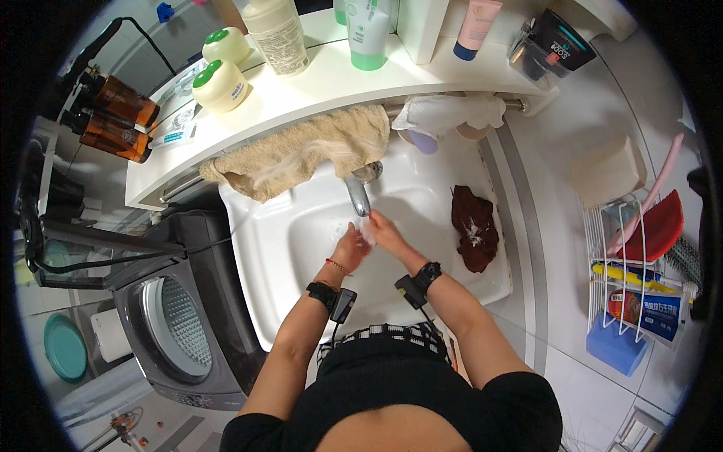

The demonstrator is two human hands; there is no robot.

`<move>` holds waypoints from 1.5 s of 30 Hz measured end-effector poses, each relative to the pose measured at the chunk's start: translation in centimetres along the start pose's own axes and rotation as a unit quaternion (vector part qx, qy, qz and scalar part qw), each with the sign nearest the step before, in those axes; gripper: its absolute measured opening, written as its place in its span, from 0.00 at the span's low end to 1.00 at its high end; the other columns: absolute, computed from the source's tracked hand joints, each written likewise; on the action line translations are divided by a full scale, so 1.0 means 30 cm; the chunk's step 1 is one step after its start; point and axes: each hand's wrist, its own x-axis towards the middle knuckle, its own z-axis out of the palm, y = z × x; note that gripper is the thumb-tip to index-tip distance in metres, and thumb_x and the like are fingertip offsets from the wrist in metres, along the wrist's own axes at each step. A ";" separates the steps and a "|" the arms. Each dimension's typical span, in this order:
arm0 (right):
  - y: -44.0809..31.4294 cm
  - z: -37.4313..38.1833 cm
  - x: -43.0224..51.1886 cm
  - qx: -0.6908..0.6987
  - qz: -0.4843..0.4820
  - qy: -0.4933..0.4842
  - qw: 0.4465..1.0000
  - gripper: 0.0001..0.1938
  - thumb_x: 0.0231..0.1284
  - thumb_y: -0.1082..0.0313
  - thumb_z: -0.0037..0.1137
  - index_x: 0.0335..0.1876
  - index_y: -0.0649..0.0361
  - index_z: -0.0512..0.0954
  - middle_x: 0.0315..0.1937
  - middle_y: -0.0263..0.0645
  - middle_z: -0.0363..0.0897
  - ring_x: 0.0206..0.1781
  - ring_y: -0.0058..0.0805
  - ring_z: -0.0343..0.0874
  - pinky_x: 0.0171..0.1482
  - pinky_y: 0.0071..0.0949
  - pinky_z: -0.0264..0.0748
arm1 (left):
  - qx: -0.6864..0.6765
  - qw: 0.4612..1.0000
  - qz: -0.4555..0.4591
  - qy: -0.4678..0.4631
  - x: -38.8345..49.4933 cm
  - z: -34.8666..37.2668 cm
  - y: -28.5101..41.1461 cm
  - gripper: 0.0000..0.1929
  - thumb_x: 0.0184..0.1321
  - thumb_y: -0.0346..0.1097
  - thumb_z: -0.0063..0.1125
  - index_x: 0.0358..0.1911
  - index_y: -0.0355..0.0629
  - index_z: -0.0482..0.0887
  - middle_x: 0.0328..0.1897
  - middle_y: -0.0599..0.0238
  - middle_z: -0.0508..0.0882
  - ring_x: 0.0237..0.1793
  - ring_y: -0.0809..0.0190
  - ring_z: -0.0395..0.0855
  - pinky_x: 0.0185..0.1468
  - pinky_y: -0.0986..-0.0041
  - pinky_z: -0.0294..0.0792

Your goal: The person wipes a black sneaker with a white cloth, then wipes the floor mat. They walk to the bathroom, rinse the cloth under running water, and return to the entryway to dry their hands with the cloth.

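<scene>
Under the chrome faucet point(358, 198), both of my hands are close together over the basin of a white sink point(265, 265). My left hand point(351, 250), with a beaded bracelet at the wrist, has its fingers pointing up toward the spout. My right hand point(387, 233) is beside it, fingertips near the spout's end. Something whitish, water or suds, shows between the hands; whether either grips anything is unclear. A dark red wet cloth point(473, 229) with a white patch on it lies on the sink's right ledge.
A tan towel point(316, 150) and a white cloth point(449, 114) hang from a rail behind the faucet. Above it, a white shelf point(327, 82) carries bottles, jars and tubes. At left stands a top-loading washing machine point(186, 333); at right, a wire rack point(621, 254) holds brushes and tubes.
</scene>
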 end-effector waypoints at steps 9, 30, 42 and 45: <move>0.022 0.082 -0.126 -0.313 -0.173 -0.013 0.934 0.16 0.67 0.55 0.45 0.34 0.62 0.73 0.32 0.54 0.79 0.36 0.52 0.78 0.37 0.44 0.72 | -0.225 0.973 -0.007 -0.047 0.029 -0.027 -0.092 0.19 0.71 0.43 0.35 0.56 0.40 0.72 0.55 0.55 0.78 0.56 0.55 0.75 0.63 0.62 0.67; 0.079 0.147 -0.108 -0.198 -0.152 0.101 0.963 0.10 0.69 0.61 0.45 0.42 0.59 0.70 0.46 0.48 0.71 0.52 0.44 0.71 0.56 0.39 0.65 | -0.388 0.900 -0.057 -0.188 0.077 -0.012 -0.070 0.28 0.69 0.57 0.43 0.67 0.55 0.56 0.56 0.53 0.75 0.59 0.47 0.73 0.59 0.45 0.68; 0.027 0.187 -0.117 -0.071 0.008 0.090 0.993 0.31 0.74 0.45 0.26 0.67 0.63 0.63 0.69 0.48 0.62 0.72 0.41 0.58 0.69 0.39 0.56 | -0.202 0.974 0.088 -0.042 0.051 0.014 -0.093 0.24 0.71 0.60 0.35 0.52 0.50 0.76 0.44 0.68 0.80 0.45 0.61 0.77 0.54 0.67 0.70; 0.056 0.173 -0.106 -0.085 -0.034 0.082 0.992 0.29 0.74 0.48 0.27 0.70 0.61 0.60 0.71 0.47 0.58 0.76 0.45 0.50 0.71 0.37 0.52 | -0.211 0.964 0.018 -0.164 0.049 0.018 -0.072 0.23 0.71 0.59 0.37 0.48 0.47 0.78 0.45 0.67 0.80 0.44 0.60 0.77 0.52 0.67 0.72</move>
